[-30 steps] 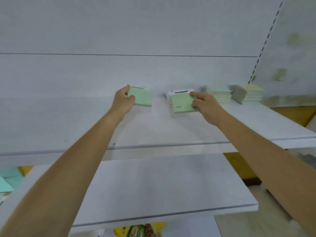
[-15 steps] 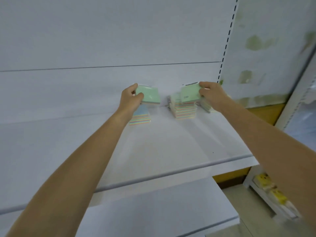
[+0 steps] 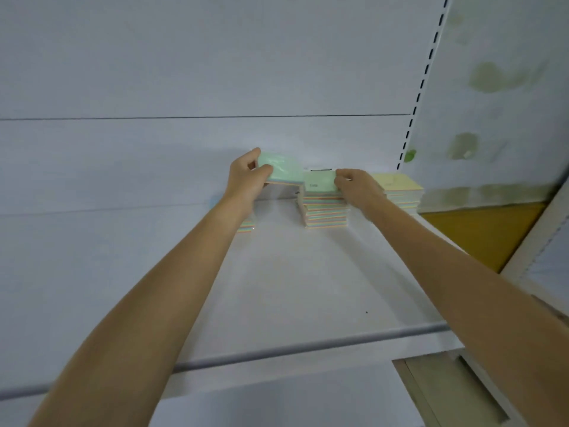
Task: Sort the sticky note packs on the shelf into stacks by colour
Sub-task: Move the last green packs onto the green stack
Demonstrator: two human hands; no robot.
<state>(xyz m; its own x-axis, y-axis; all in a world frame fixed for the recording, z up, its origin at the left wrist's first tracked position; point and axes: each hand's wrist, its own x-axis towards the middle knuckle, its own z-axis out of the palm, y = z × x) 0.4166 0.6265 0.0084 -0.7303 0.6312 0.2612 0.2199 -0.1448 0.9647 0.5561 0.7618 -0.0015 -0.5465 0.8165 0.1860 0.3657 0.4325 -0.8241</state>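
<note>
Green pack [image 3: 319, 182], label writing unreadable

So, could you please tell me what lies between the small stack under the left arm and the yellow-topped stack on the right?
In the head view, the tall middle stack stands between them, with the right hand holding a green pack on its top.
</note>
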